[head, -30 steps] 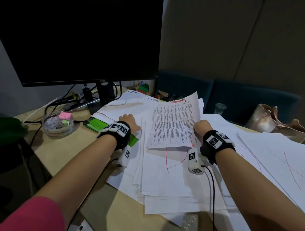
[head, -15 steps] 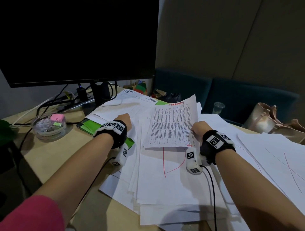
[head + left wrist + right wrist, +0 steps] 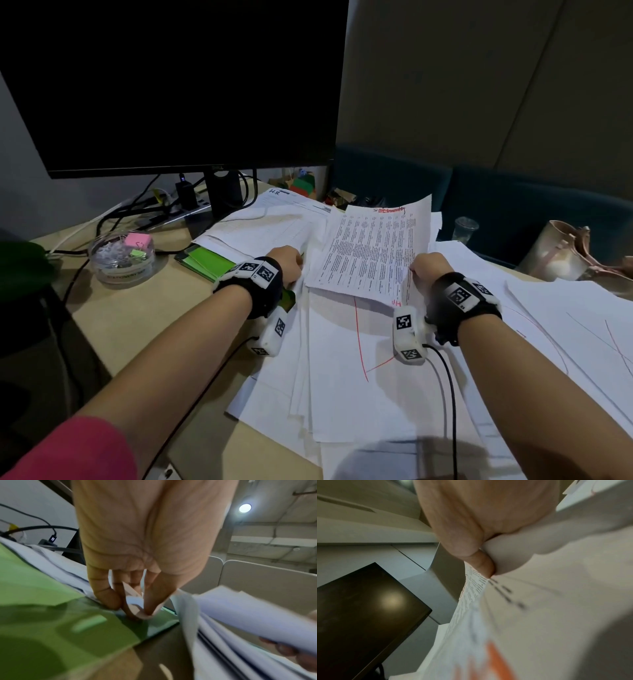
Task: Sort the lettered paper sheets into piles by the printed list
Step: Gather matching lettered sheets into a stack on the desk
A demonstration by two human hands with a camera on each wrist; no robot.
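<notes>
Your right hand [image 3: 426, 270] pinched the near right edge of the printed list [image 3: 373, 250], thumb on top and fingers curled beneath, holding it tilted above the central stack of sheets [image 3: 359, 377]. Your left hand [image 3: 286, 263] reached down at the left, its fingertips [image 3: 109, 601] drawn together and pinching a small curl of white paper where the left pile [image 3: 267, 229] met the green folder [image 3: 209, 262].

The step in hand appeared to be consulting the list while the left hand picked up a sheet for sorting. The next move likely called for separating a single sheet from those below it, reading its letter, and matching it to an entry; thin paper would cling, so a light lift at the corner seemed wise.

The list was a white page densely printed in small columns, with red handwriting at its far edge and a red mark at its near corner. The sheets beneath were white, one bearing a long red pen stroke. More marked sheets [image 3: 582, 325] lay to the right on the desk [image 3: 144, 308].
</notes>
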